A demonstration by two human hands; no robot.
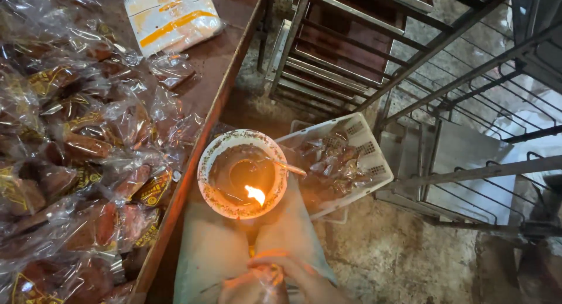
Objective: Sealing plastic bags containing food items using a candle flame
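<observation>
At the bottom edge of the head view my left hand [246, 287] and my right hand [304, 277] meet over my lap, both pinching a small clear plastic packet [266, 276] with something brown inside. Just beyond them a round patterned bowl [206, 163] rests on my knees, filled with dark wax or oil, and a small flame [255, 194] burns at its near side. A thin stick [288, 167] lies across the bowl's rim.
A brown table [216, 75] on the left is heaped with several clear-wrapped brown pastries [82, 163]. A white and orange bag [171, 16] lies at its far end. A white plastic basket [374, 157] holds more packets. Metal racks [445, 64] stand at the right on concrete floor.
</observation>
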